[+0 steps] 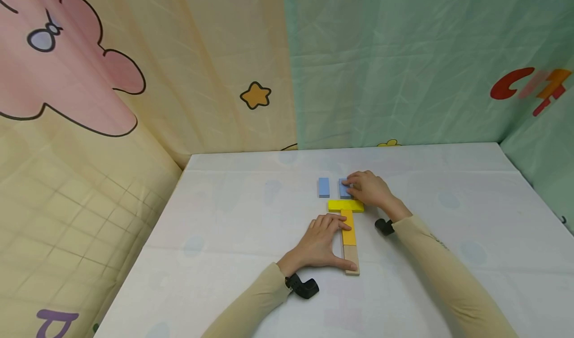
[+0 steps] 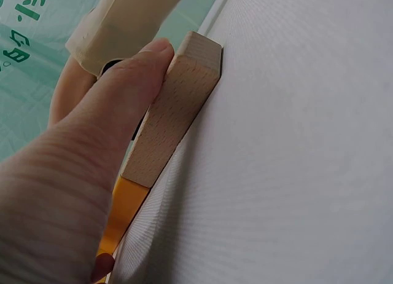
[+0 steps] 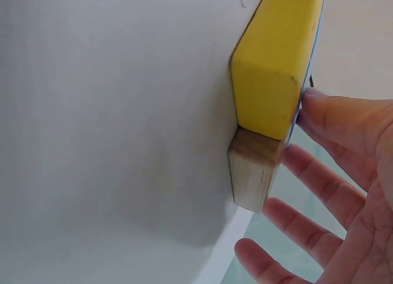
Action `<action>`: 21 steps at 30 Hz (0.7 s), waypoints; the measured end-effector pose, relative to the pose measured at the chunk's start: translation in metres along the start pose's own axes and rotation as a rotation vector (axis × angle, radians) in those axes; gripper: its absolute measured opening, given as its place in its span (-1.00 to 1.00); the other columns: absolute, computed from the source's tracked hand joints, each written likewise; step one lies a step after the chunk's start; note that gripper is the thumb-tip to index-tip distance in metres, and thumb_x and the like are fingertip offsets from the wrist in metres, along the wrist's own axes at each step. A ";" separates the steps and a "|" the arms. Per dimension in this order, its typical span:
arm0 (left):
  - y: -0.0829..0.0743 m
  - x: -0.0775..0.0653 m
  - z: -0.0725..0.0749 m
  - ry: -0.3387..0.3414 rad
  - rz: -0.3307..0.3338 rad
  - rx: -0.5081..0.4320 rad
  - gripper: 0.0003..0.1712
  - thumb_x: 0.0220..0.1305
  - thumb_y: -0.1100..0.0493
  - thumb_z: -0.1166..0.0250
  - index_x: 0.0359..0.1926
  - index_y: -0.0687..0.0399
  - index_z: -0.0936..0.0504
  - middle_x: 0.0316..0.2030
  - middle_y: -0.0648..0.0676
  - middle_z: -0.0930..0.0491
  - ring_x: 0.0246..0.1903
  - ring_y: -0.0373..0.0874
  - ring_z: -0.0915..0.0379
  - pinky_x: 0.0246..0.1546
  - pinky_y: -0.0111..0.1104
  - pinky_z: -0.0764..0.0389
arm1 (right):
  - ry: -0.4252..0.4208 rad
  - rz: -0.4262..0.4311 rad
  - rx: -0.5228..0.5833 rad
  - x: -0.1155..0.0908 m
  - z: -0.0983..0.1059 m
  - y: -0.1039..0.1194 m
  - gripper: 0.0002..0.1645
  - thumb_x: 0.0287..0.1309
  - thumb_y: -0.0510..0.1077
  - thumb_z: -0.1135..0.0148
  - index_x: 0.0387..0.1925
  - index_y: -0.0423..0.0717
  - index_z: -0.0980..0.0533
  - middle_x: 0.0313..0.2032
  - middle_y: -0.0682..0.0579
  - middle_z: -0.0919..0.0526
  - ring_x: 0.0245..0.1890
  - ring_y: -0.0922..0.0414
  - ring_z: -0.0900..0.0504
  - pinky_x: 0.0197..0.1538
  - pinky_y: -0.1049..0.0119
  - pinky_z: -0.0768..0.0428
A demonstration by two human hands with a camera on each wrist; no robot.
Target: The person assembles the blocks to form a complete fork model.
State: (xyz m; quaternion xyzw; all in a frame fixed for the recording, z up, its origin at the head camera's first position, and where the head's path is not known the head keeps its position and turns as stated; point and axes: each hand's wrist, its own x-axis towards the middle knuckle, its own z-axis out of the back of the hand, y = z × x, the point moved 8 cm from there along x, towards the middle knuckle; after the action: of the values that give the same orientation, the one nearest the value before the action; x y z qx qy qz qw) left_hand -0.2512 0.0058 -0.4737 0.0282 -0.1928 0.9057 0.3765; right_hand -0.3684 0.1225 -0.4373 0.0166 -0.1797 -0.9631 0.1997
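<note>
My left hand (image 1: 320, 241) lies spread beside a column of blocks. Its fingertips touch the orange block (image 1: 348, 234), and its thumb rests on the bare wooden block (image 1: 351, 253) below it. In the left wrist view the thumb lies along that wooden block (image 2: 169, 118). Across the column's top lies a yellow block (image 1: 345, 206). Above that, my right hand (image 1: 369, 188) holds a blue block (image 1: 343, 190) between thumb and index finger, partly covering it. The other fingers fan out in the right wrist view, near the yellow block (image 3: 270, 69).
A second blue block (image 1: 324, 187) stands just left of the held one, a small gap between them. A pale cloth (image 1: 224, 258) covers the table. Printed curtains (image 1: 215, 54) hang behind its far edge and along the sides.
</note>
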 end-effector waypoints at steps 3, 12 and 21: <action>0.000 0.000 0.000 0.002 -0.002 0.001 -0.04 -0.22 -0.54 -0.33 0.16 -0.19 -0.34 0.29 -0.15 -0.14 0.17 -0.20 -0.07 0.11 -0.34 -0.17 | 0.001 -0.001 0.004 -0.001 0.000 0.001 -0.62 0.25 -0.14 -0.21 0.08 -0.14 -0.56 0.10 -0.17 -0.51 0.08 -0.19 -0.40 0.04 -0.18 -0.37; 0.000 0.000 0.000 -0.004 -0.009 -0.004 -0.04 -0.23 -0.53 -0.35 0.16 -0.19 -0.35 0.30 -0.13 -0.15 0.16 -0.19 -0.09 0.05 -0.36 -0.20 | -0.014 0.016 0.003 -0.001 -0.001 0.001 -0.62 0.24 -0.13 -0.23 0.06 -0.15 -0.58 0.07 -0.18 -0.52 0.05 -0.17 -0.41 0.05 -0.11 -0.39; 0.001 0.000 -0.001 -0.003 -0.006 -0.007 -0.04 -0.23 -0.53 -0.35 0.15 -0.19 -0.35 0.29 -0.14 -0.14 0.17 -0.20 -0.08 0.04 -0.36 -0.20 | -0.012 0.004 0.009 -0.001 -0.003 -0.002 -0.61 0.23 -0.10 -0.24 0.07 -0.12 -0.57 0.08 -0.15 -0.52 0.05 -0.16 -0.40 0.06 -0.09 -0.39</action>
State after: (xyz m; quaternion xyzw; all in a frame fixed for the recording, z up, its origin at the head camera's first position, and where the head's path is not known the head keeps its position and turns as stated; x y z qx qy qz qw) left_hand -0.2523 0.0056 -0.4745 0.0289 -0.1964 0.9039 0.3790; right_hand -0.3675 0.1237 -0.4411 0.0113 -0.1855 -0.9619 0.2005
